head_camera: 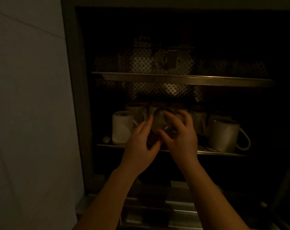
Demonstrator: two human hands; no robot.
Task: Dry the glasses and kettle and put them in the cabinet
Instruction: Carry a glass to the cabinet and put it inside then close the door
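A clear drinking glass (160, 120) is tilted over the front of the lower shelf (214, 152) of a dark open cabinet, its round end turned towards me. My right hand (180, 135) grips the glass from the right, fingers curled over its side. From the left, my left hand (141, 143) touches the glass with fairly straight fingers, thumb near its lower end. The lower part of the glass is hidden behind both hands. No kettle is in sight.
Several white mugs (223, 135) stand upside down on the lower shelf, left, right and behind the glass. A perforated metal upper shelf (182, 78) carries dim crockery. The cabinet's left frame (74, 97) and a pale wall (28, 97) stand close on the left.
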